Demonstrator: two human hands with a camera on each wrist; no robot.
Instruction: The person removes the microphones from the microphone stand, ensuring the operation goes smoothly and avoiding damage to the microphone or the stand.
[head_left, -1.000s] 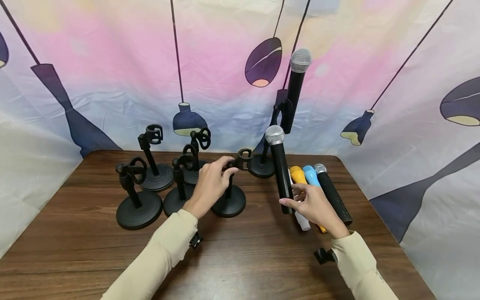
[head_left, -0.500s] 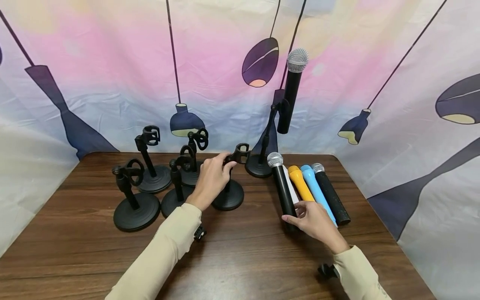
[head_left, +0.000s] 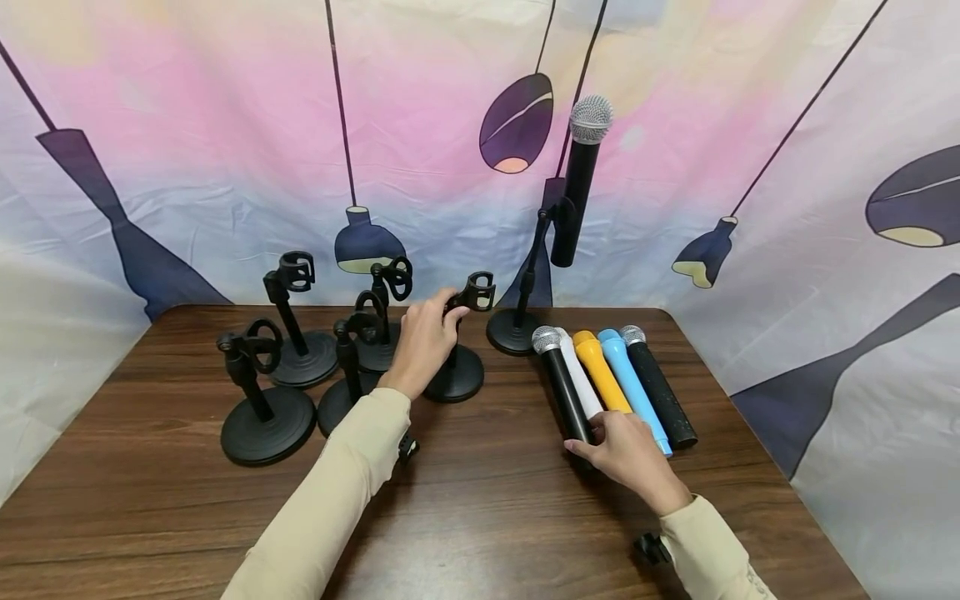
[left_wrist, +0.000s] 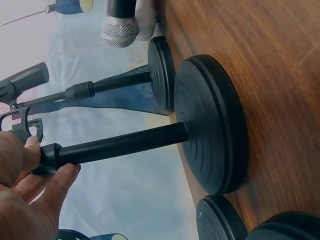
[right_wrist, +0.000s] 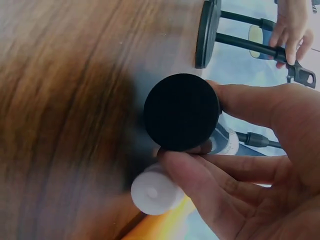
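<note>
My left hand [head_left: 423,346] pinches a black desktop microphone stand [left_wrist: 122,145] at the collar just under its clip [head_left: 480,292]. That clip holds nothing, and the round base [left_wrist: 212,125] is at the table surface. In my right hand [head_left: 633,454] is a black microphone [head_left: 562,383] with a silver mesh head, gripped near its butt end [right_wrist: 181,112] between thumb and fingers. It slants along the left side of a white microphone [head_left: 576,375], close over the table. Behind it, another black microphone [head_left: 577,187] sits tilted up in a stand [head_left: 517,329].
Yellow [head_left: 602,371], blue [head_left: 635,392] and black [head_left: 660,387] microphones lie side by side right of the white one. Several stands with bare clips, one at the front left [head_left: 267,425], crowd the table's left [head_left: 135,433]. A printed cloth [head_left: 450,150] hangs behind the table.
My right hand has lowered the black microphone toward the table, beside the white one. My left hand has shifted its stand a little toward the back of the table.
</note>
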